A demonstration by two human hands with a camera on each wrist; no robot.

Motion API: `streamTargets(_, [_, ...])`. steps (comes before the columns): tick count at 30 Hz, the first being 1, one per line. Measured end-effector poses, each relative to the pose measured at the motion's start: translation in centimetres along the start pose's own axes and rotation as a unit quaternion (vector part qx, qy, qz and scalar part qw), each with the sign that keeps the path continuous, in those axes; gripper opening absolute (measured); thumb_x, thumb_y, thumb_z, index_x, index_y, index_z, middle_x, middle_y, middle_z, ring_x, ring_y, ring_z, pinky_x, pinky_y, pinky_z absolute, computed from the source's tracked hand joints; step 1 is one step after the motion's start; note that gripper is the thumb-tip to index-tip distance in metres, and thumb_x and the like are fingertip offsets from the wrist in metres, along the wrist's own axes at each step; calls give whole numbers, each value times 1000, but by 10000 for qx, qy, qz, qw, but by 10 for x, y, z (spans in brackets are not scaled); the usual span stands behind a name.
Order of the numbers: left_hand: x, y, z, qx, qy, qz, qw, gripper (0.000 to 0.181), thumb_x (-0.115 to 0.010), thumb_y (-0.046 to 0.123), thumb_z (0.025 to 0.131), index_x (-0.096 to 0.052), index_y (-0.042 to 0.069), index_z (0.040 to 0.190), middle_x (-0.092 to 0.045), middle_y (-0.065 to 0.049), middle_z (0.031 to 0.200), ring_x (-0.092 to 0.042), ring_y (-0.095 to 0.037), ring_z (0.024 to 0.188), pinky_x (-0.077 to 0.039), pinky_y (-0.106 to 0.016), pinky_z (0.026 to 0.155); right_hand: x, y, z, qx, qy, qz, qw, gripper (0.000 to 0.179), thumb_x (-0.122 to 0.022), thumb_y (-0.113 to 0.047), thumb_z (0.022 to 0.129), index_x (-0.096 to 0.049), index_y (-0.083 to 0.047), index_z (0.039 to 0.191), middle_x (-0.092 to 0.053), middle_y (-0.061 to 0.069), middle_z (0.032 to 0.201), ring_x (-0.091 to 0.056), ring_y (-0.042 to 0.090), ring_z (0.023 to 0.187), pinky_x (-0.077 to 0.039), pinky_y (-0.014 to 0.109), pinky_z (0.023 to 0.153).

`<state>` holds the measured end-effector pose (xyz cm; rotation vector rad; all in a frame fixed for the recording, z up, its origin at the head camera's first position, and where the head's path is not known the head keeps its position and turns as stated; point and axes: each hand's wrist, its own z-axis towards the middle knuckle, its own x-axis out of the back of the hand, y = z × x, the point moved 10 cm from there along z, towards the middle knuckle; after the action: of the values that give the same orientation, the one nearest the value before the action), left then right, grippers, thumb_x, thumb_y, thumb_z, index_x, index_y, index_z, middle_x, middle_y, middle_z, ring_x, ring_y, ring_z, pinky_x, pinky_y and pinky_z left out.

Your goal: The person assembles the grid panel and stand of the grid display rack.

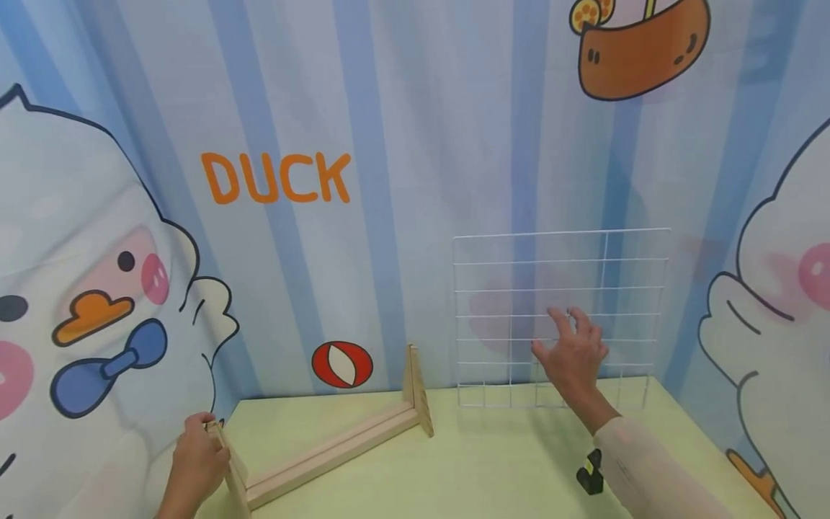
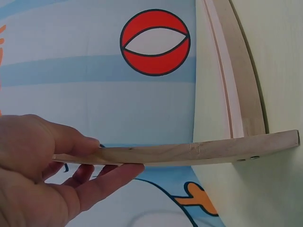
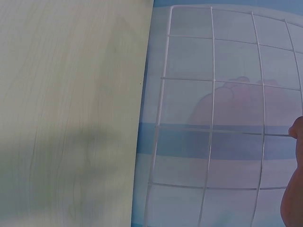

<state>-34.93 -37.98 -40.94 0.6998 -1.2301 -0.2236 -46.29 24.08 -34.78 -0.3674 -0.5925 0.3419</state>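
At the left, my left hand pinches the upper end of a wooden upright between thumb and fingers. That upright is one end of a wooden stand, whose long crossbar runs back to a second upright. My right hand holds a white wire grid panel near its middle, fingertips at the wires. Facing the curtain, the panel is upright. In the right wrist view, the thumb meets a wire, and the grid's lower edge shows above the table's back edge. The other fingers are out of that view.
A small black object with a yellow mark lies on the pale wooden table, beside the right sleeve. Behind the table hangs a blue striped curtain with printed ducks; it also covers both sides.
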Motion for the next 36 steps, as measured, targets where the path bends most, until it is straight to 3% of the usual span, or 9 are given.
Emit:
streamTargets(6, [-16,22,12,-493,-107,-37,9987,62,-51,-4,79,-28,-11,135,-54,-31,100,-52,-34,84,-46,-47,68,2,-1,0,-5,-41,0,10000,57,-79,-26,74,-57,-18,126,-47,16,136,-43,43,115,-38,62,79])
streamTargets(10, [-28,32,20,-629,-217,-60,9978,63,-48,-6,78,-26,-11,137,-54,-21,86,-48,-26,70,-41,-35,54,3,-1,0,4,-70,-11,10000,58,-79,-26,74,-57,-19,126,-47,16,135,-43,43,114,-38,62,79])
streamTargets(13, [-34,40,24,-674,-244,-112,9974,60,-44,-7,78,-27,-11,136,-54,-24,91,-46,-24,69,-39,-32,52,4,-1,0,28,-39,-29,10000,59,-80,-26,72,-57,-19,126,-47,15,135,-44,43,113,-38,61,77])
streamTargets(17, [-40,54,29,-803,-223,-121,9964,57,-40,-9,79,-29,-12,135,-50,-34,114,-47,-27,77,-42,-35,58,5,1,1,41,1,-1,10000,60,-81,-26,71,-57,-19,126,-48,16,134,-44,44,113,-38,62,76])
streamTargets(20, [-48,63,34,-894,-255,-137,9956,57,-40,-11,80,-29,-12,136,-48,-36,120,-49,-32,83,-46,-43,66,5,2,1,7,-40,29,10000,59,-80,-26,72,-57,-20,126,-47,15,135,-44,43,114,-38,62,78])
streamTargets(25, [-67,75,45,-966,-292,-189,9947,56,-40,-11,81,-28,-11,135,-48,-36,123,-52,-44,109,-47,-58,89,2,4,-1,-31,-108,-23,9999,61,-81,-26,70,-57,-21,126,-47,14,135,-44,44,115,-39,62,78])
streamTargets(29, [-83,87,51,-848,-430,-220,9952,55,-42,-10,84,-26,-8,137,-49,-34,123,-51,-45,114,-46,-59,92,1,3,-2,-5,-81,-101,9999,62,-82,-27,69,-57,-21,126,-48,14,135,-45,44,114,-39,62,76])
streamTargets(36, [-102,117,59,-1013,-435,-392,9931,57,-49,-10,83,-31,-5,136,-52,-30,120,-52,-40,110,-48,-56,92,3,0,-1,27,-34,-141,9999,60,-81,-27,70,-58,-20,125,-48,14,135,-45,44,113,-40,61,76])
